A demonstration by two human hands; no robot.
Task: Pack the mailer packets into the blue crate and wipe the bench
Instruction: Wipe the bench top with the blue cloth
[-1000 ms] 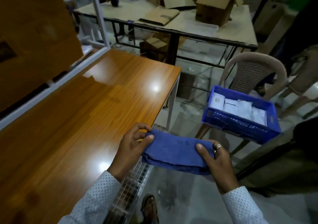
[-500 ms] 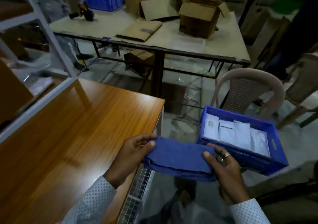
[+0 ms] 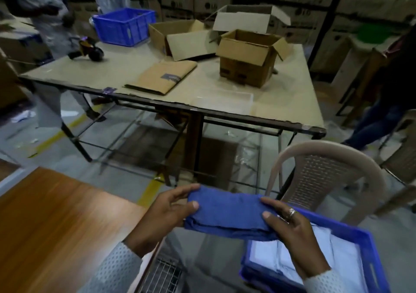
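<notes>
With the mailer packets lying in the blue crate at your right, keep your left hand and right hand pinching the folded blue cloth by its ends, then lay it flat on the wooden bench at your left.

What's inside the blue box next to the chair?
White mailer packets lie flat in the blue crate, several overlapping. The right hand and the blue cloth it holds cover the crate's near-left part, so the count and what lies underneath stay hidden.
</notes>
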